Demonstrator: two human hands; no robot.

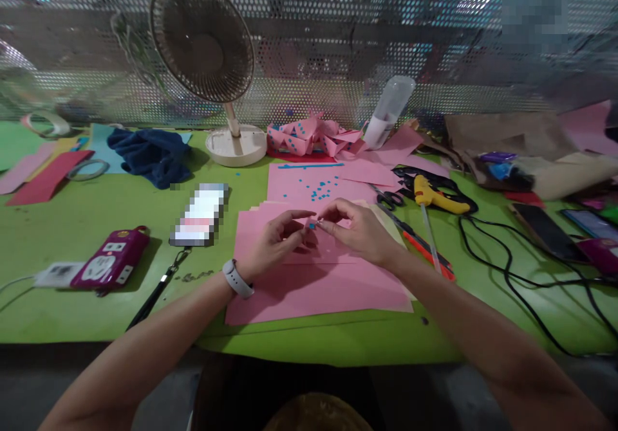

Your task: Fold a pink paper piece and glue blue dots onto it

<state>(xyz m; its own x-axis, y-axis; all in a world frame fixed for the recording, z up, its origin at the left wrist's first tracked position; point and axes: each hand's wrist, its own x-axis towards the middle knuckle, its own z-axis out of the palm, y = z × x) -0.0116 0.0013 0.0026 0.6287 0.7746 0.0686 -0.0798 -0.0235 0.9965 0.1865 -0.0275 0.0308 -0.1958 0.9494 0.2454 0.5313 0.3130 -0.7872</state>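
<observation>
Both hands meet over a stack of pink paper sheets on the green table. My left hand, with a white wristband, pinches toward my right hand. Between their fingertips sits a tiny blue paper piece on a small pink scrap. More small blue bits are scattered on the pink sheet behind the hands. A pile of folded pink shapes with blue dots lies farther back.
A desk fan stands at the back. A yellow glue gun with black cord, scissors and a red cutter lie right. A magenta power strip, blue cloth and tape rolls lie left. Phones lie far right.
</observation>
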